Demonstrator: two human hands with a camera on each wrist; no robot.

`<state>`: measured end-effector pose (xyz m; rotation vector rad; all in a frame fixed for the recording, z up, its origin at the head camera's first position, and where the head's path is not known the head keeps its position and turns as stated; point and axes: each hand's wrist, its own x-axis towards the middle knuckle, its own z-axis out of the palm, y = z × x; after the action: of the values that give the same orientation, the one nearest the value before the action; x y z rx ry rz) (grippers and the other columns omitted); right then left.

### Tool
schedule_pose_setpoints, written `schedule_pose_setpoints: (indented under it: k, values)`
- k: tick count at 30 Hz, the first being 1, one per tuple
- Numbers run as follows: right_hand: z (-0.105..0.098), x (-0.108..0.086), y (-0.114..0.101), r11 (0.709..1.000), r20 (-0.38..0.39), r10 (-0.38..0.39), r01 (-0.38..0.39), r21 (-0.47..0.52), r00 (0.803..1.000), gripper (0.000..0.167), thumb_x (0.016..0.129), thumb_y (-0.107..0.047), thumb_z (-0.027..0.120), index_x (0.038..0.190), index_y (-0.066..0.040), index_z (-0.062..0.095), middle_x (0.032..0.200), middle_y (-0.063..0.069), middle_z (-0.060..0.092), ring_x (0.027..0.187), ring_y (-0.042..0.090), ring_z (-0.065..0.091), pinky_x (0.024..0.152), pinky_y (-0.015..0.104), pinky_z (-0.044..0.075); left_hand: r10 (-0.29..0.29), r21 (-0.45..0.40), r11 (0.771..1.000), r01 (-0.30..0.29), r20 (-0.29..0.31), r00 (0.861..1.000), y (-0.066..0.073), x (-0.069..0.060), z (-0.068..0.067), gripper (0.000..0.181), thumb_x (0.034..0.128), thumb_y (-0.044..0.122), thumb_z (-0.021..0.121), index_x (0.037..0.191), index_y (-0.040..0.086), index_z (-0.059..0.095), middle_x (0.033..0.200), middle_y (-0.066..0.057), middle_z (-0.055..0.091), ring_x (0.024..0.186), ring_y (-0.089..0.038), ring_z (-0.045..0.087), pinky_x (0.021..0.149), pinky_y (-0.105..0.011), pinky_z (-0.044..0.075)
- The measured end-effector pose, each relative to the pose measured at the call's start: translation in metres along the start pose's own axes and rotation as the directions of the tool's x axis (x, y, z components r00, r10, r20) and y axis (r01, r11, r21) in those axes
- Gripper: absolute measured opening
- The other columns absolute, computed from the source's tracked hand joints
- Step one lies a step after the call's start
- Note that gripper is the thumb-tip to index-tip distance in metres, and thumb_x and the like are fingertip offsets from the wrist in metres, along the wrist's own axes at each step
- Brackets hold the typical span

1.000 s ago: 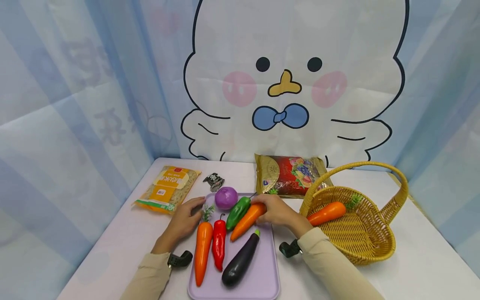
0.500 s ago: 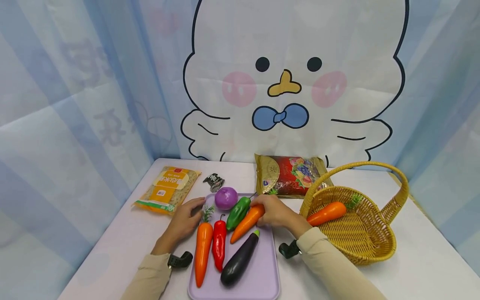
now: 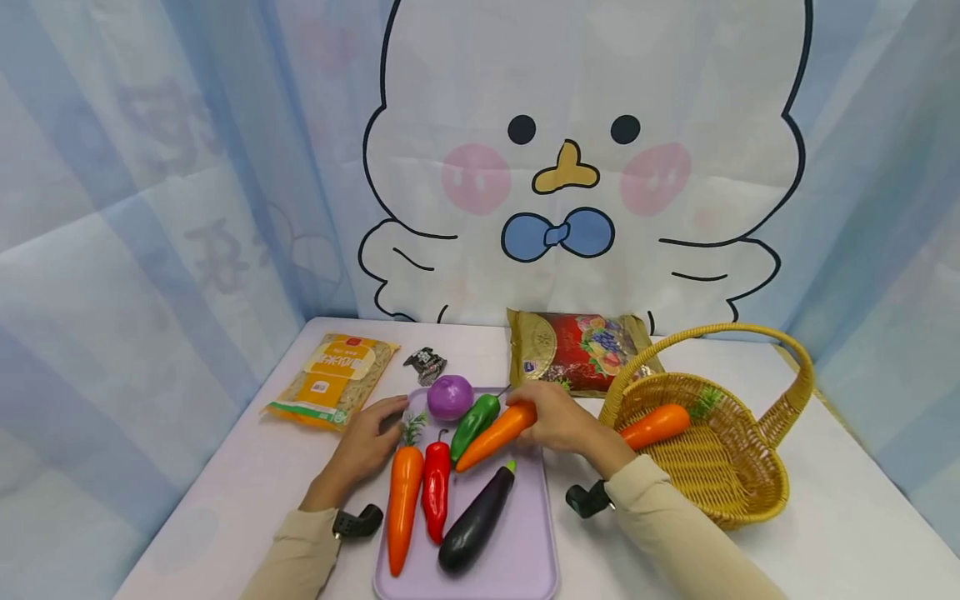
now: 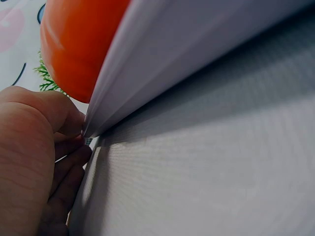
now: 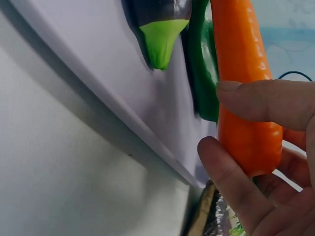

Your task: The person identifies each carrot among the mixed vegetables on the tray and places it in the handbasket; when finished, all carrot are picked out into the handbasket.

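Observation:
In the head view my right hand [image 3: 555, 417] grips the thick end of an orange carrot [image 3: 495, 437] over the lilac tray [image 3: 525, 567]. Its thumb and fingers close around the carrot [image 5: 243, 54] in the right wrist view; the leafy top is mostly hidden. My left hand [image 3: 367, 446] touches the tray's left rim near the far corner, fingers loosely bent. On the tray lie another carrot [image 3: 405, 508], a red chili pepper [image 3: 437, 492], a green pepper [image 3: 474, 423], an eggplant [image 3: 477, 521] and a purple onion [image 3: 450, 397].
Right of the tray stands a yellow wicker basket [image 3: 705, 487] with a tall handle and a carrot [image 3: 656, 427] inside. A gold-red food bag [image 3: 577, 354] lies behind. At the back left are a yellow grain packet [image 3: 333, 379] and a small black wrapper [image 3: 426, 364].
My right hand has risen slightly with the carrot, whose tip now sits higher and farther left beside the green pepper. The left hand stays at the tray's rim.

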<state>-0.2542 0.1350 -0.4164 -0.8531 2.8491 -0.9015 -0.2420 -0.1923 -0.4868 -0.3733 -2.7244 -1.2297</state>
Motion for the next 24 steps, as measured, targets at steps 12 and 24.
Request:
schedule_pose_setpoints:
  k: [12, 24]
  values:
    - [-0.01, -0.004, -0.013, 0.998, -0.004, -0.049, 0.048, -0.035, 0.999, 0.048, 0.073, -0.004, 0.084, 0.119, -0.005, 0.071, 0.115, 0.005, 0.068, 0.099, 0.022, 0.059, 0.092, 0.043, 0.051, -0.001, 0.004, 1.0, 0.001, 0.004, 1.0, -0.004, 0.002, 0.001, 0.041, 0.0962, 0.009, 0.061, 0.136, 0.001, 0.062, 0.145, -0.015, 0.057, 0.139, -0.034, 0.05, 0.119, -0.051, 0.035]
    - [-0.023, -0.012, -0.028, 0.991, -0.075, -0.111, 0.116, 0.061, 0.991, 0.047, 0.072, -0.016, 0.089, 0.116, -0.01, 0.073, 0.115, 0.001, 0.07, 0.1, 0.021, 0.059, 0.091, 0.042, 0.049, -0.003, 0.004, 1.0, 0.003, 0.007, 1.0, -0.002, 0.002, 0.0, 0.041, 0.0959, 0.008, 0.062, 0.136, 0.0, 0.062, 0.145, -0.015, 0.058, 0.139, -0.033, 0.05, 0.119, -0.051, 0.035]
